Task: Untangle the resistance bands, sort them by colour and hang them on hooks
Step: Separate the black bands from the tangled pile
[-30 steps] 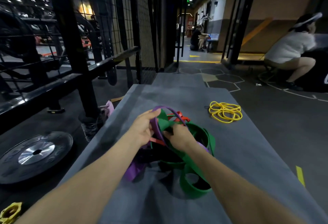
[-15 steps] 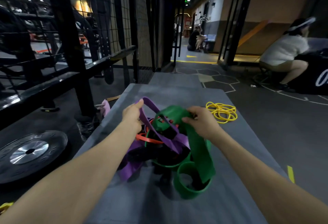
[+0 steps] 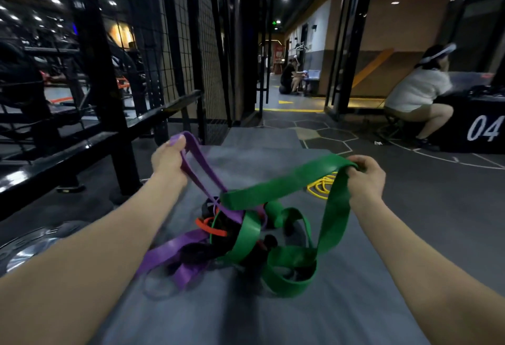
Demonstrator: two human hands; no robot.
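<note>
The resistance bands lie as a knotted heap (image 3: 240,238) in the middle of a long grey mat (image 3: 273,314), near the viewer, with two loops lifted out of it. In the head view, the only one there is, the step in hand looks like the untangling: nothing seems sorted from this heap yet, and no hooks can be made out.

The left hand (image 3: 168,159) is closed round the top of the purple band (image 3: 202,172), which runs down and right from the fist into the heap. More purple (image 3: 175,256) trails out at the near left. The right hand (image 3: 364,174) pinches the folded end of the green band (image 3: 284,180), fingers curled over it. One green run slants down left to the heap and the other drops near-side into loose coils (image 3: 289,271) at the near right. The two held loops cross at the top of the heap, where purple passes under green. An orange band (image 3: 210,225) and something black (image 3: 226,235) sit caught in the middle.

A yellow band (image 3: 321,187) lies apart on the mat, farther right, partly behind the green.

The next move, I judge, calls for threading one loop clear of the other at that crossing rather than pulling harder, since tension would likely tighten the knot.
</note>
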